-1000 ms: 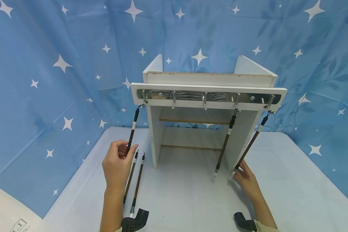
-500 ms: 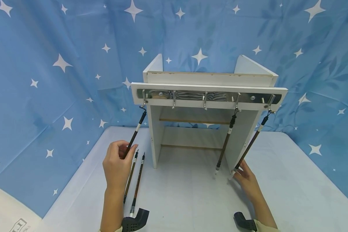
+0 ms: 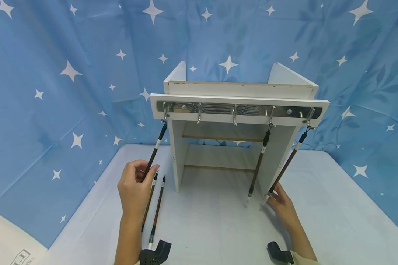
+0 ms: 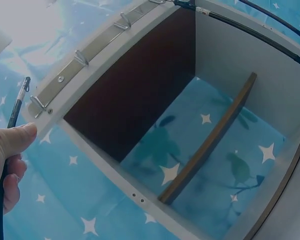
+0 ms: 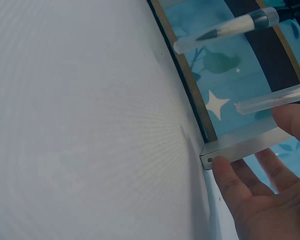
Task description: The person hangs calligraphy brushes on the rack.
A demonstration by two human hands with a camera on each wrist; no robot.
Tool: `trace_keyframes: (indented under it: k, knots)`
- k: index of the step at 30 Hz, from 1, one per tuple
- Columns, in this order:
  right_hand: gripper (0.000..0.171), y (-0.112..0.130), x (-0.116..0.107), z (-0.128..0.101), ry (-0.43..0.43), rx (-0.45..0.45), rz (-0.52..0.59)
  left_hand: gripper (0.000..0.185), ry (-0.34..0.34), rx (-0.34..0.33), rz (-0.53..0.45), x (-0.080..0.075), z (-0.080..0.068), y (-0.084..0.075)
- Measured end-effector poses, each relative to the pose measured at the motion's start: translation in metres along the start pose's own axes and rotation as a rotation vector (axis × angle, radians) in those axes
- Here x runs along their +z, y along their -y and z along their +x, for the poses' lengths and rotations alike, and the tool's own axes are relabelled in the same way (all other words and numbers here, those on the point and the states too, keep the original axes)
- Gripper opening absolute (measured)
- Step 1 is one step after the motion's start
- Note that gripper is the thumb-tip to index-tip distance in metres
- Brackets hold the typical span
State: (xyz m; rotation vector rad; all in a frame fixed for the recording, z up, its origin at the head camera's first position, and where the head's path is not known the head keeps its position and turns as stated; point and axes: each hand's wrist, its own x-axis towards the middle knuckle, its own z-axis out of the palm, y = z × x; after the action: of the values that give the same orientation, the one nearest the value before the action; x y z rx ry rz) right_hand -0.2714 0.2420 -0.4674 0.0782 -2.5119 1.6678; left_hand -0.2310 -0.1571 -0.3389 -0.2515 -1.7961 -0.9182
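1. Nearest, two brushes lie on the table [image 3: 215, 228], just right of the left wrist and forearm: a brown one [image 3: 149, 202] and a redder one [image 3: 157, 209] beside it.
2. The left hand [image 3: 134, 187] stands on a nearly upright forearm, its back toward the head camera. Thumb and bent fingers pinch a dark brush [image 3: 154, 151] low on its handle; the rest slants up and rightward out of the grip.
3. The right hand [image 3: 282, 208] reaches up and inward from a slanting forearm. Its fingers are spread about the lower front edge of the white shelf [image 3: 238, 91], thumb on one side, other fingers beyond.
4. Above the right fingers, two capped brushes hang tilted, one [image 3: 286, 165] with its cap just by the thumb, the other [image 3: 259, 163] farther left.
5. Beyond the left fingertips, the held brush's top is at the end hook [image 3: 164, 110]; I cannot tell whether its loop is on.
6. Farthest from both hands hangs a starry blue curtain [image 3: 96, 88].
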Motion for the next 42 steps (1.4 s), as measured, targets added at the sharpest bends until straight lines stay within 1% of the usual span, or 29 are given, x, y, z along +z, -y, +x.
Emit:
trace_keyframes:
  k: [8, 17, 24, 29, 33, 42]
  knots:
    - [0.07, 0.0003, 0.0015, 0.0008, -0.008, 0.005, 0.005, 0.025, 0.019, -0.051, 0.0, 0.0013, -0.0002, 0.0033]
    - [0.07, -0.0014, 0.001, 0.0006, -0.011, -0.004, -0.019, 0.021, 0.019, -0.081, -0.018, 0.0029, -0.0009, 0.0042]
    - [0.07, -0.0012, 0.0004, 0.0005, -0.008, 0.006, -0.024, 0.02, 0.029, -0.09, -0.028, 0.0033, -0.0011, 0.0049]
    - [0.07, -0.0005, 0.0001, 0.0002, -0.011, 0.004, -0.005, 0.019, 0.019, -0.094, -0.018, 0.0029, -0.0005, 0.0046]
    - [0.069, 0.0002, 0.0005, -0.0003, -0.014, 0.003, -0.018, 0.019, 0.017, -0.103, -0.024, 0.0028, -0.0001, 0.0036]
    - [0.068, -0.0014, 0.0013, -0.0019, -0.015, -0.009, -0.019, 0.018, 0.066, -0.139, -0.083, 0.0039, -0.0011, 0.0031]
